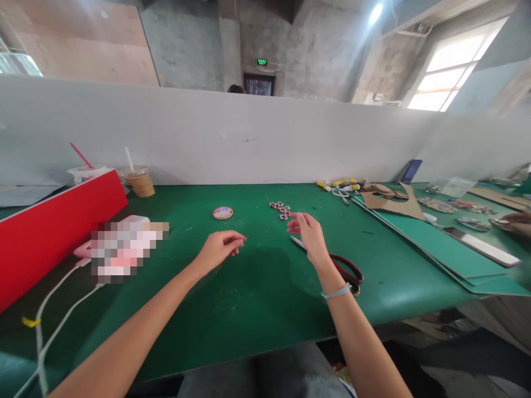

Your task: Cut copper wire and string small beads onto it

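Our left hand [226,243] pinches a thin strand [248,238] that looks bare, while beads [280,209] lie clustered by our right hand [310,236], whose grip we cannot tell.

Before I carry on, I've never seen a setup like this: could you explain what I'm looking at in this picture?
There is no machine here: a person is working with two bare hands, and the single picture comes from a camera worn on their head, looking forward and down.

The left hand pinches a thin strand, too fine to identify. The right hand is over the scissors, near a small beaded piece; whether it holds anything is unclear.

On the green table there is also a small round item beyond the left hand, a drink cup farther left, and cut cardboard off to the right.
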The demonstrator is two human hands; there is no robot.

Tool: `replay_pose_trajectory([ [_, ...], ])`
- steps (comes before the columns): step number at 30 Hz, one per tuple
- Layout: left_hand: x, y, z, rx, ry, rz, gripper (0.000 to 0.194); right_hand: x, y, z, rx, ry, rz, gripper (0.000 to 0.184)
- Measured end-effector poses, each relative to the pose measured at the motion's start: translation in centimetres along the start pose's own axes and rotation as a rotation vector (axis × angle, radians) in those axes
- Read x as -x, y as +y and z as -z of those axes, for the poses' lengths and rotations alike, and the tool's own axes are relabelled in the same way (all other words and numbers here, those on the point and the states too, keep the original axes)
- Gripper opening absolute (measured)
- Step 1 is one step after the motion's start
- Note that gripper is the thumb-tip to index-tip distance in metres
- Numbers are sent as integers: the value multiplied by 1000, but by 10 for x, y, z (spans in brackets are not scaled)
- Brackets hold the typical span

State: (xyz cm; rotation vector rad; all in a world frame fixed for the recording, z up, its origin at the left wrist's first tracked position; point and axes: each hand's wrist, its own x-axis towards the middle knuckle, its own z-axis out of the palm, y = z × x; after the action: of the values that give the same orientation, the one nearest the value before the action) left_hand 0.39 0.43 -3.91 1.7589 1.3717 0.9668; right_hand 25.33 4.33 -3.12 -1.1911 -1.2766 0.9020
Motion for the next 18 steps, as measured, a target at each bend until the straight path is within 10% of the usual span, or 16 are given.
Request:
replay_pose_trajectory([
  [8, 5, 10, -5, 169, -10, 28, 19, 22, -4, -24, -74, -449, -28, 25],
  [18, 8, 12, -12, 92, -63, 12, 22, 33, -9, -31, 8, -468, 92, 22],
])
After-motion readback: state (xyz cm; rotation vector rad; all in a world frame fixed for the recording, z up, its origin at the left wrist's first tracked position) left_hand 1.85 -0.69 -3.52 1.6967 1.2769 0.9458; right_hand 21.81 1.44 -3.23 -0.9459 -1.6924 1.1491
